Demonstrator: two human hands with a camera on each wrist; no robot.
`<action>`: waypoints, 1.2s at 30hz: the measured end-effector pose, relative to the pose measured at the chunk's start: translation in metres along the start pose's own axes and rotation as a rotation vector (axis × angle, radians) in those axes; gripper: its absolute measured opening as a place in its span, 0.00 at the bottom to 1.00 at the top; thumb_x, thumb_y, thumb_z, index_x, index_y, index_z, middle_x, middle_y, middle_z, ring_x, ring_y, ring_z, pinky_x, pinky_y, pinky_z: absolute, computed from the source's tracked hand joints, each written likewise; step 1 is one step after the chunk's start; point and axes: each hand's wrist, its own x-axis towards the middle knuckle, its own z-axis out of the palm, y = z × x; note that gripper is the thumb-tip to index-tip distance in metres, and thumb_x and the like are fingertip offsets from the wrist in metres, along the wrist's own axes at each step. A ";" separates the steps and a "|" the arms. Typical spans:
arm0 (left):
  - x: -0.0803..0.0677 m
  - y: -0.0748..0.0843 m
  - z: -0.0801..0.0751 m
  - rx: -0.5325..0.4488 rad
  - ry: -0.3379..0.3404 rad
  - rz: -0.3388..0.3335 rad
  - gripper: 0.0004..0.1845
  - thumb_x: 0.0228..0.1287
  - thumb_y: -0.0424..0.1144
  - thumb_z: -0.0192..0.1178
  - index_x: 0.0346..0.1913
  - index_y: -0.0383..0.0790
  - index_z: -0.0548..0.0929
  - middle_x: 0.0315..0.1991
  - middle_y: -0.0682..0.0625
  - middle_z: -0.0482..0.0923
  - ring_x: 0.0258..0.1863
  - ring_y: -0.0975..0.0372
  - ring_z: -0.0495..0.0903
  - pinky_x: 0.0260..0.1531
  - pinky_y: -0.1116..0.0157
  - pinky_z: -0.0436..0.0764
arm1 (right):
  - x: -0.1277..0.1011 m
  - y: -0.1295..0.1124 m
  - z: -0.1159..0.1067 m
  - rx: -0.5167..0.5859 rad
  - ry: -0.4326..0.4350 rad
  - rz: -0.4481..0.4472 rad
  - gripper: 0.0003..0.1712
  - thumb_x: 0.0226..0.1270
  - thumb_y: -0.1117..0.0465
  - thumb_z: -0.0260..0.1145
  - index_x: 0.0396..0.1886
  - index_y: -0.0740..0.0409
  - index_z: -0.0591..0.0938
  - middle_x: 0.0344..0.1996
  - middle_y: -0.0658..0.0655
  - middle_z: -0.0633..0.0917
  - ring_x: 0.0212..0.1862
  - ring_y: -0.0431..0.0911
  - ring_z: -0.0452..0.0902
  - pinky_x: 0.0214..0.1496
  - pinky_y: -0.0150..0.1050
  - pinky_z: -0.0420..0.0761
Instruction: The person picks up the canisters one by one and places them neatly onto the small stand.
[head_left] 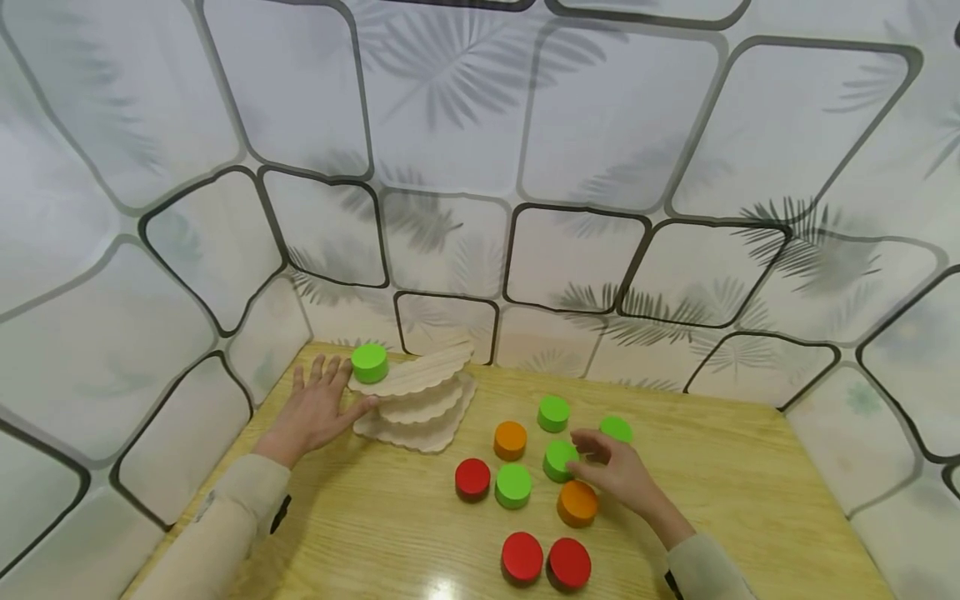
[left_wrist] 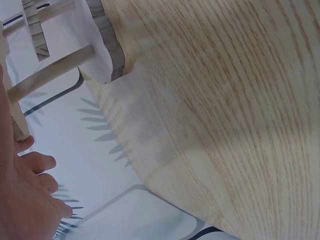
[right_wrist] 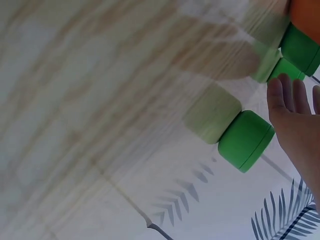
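Note:
A pale wooden tiered stand (head_left: 416,410) with wavy edges is at the back left. On its top tier sits a green round block (head_left: 370,363). My left hand (head_left: 318,410) is spread at the stand's left side, its thumb by the upper tiers; the left wrist view shows fingertips by a board and round posts (left_wrist: 52,72). Over the group on the right, my right hand (head_left: 621,475) has thumb and fingers parted at the edge of a green block (head_left: 559,461). A firm grip on it is not visible. Another green block (head_left: 616,429) lies just behind that hand.
Around the right hand stand orange blocks (head_left: 510,440), more green blocks (head_left: 513,486) and a red block (head_left: 472,480). Two red blocks (head_left: 522,557) are side by side near the front. Patterned white walls (head_left: 450,250) enclose the wooden table (head_left: 390,533) behind and at the sides.

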 end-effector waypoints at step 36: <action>-0.005 0.003 -0.001 0.020 0.042 -0.004 0.48 0.80 0.67 0.45 0.82 0.28 0.57 0.81 0.23 0.51 0.82 0.29 0.44 0.77 0.26 0.44 | 0.001 0.002 0.006 -0.054 -0.058 0.055 0.36 0.65 0.48 0.79 0.69 0.58 0.82 0.62 0.58 0.87 0.60 0.50 0.84 0.63 0.47 0.83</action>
